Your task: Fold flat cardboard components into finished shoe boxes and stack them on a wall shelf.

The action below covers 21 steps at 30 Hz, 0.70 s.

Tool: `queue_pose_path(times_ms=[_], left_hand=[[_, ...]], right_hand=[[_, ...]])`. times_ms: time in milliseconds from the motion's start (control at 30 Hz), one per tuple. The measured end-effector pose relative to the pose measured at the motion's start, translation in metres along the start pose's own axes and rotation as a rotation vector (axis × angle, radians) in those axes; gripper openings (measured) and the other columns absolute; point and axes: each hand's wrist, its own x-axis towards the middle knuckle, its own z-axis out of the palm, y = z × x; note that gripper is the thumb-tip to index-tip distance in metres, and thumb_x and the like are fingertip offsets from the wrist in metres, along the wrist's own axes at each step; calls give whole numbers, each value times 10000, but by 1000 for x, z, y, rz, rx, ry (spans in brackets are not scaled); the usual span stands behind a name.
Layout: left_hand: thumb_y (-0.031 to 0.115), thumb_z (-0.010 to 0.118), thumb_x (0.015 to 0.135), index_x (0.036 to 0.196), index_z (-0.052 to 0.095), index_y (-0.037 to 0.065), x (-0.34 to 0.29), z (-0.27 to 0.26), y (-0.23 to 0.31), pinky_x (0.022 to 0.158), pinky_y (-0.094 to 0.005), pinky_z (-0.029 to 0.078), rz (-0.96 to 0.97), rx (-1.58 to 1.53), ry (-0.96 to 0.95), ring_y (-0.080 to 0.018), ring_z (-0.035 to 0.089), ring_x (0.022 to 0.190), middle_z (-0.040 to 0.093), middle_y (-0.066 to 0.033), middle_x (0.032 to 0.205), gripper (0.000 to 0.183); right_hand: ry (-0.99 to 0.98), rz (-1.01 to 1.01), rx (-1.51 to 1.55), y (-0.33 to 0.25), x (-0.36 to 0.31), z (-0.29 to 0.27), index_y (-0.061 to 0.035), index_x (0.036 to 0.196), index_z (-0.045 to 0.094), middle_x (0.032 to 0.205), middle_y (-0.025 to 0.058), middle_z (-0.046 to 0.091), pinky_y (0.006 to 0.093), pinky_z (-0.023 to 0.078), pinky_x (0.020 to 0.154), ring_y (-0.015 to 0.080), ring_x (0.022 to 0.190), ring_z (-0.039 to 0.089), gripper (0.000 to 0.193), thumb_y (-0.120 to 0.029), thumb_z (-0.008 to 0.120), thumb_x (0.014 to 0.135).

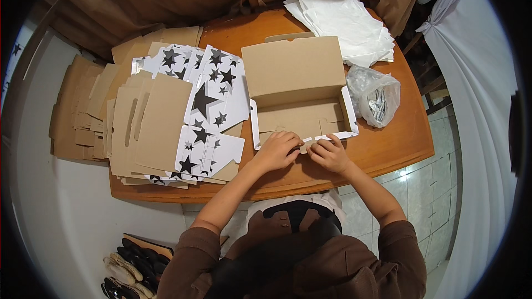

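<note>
An open cardboard box (292, 69) stands in front of me, brown inside with white outer edges. Its lid is raised at the far side. At the near wall, my left hand (277, 150) has its fingers curled over the edge, left of the middle. Close by on the right, my right hand (331, 155) pinches the same wall. A small brown flap (303, 148) shows between the two hands. My fingers hide part of the front edge.
Flat box blanks (162, 127) in brown cardboard and star-printed white (221, 86) are piled at the left. White paper sheets (349, 19) lie at the far right, near a clear plastic bag (377, 97) holding small silvery pieces. The wooden table's (382, 149) curved edge is nearby.
</note>
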Motion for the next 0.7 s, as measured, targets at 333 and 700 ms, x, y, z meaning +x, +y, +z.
queue_pose_path(times_ms=[333, 700], left_hand=[[151, 666, 778, 935, 619, 88, -10, 2, -1, 852, -379, 405, 101, 77, 249, -255, 541, 977, 583, -65, 1001, 175], [157, 605, 797, 965, 616, 71, 48, -51, -35, 854, -391, 410, -6, 240, 395, -286, 536, 984, 569, -92, 1011, 190]], right_hand=[[-70, 249, 395, 8, 12, -9, -84, 885, 647, 900, 20, 609, 395, 389, 896, 201, 896, 552, 144, -192, 644, 790], [-322, 297, 500, 71, 95, 9, -77, 978, 621, 981, 87, 581, 395, 396, 888, 276, 977, 538, 256, -103, 616, 723]])
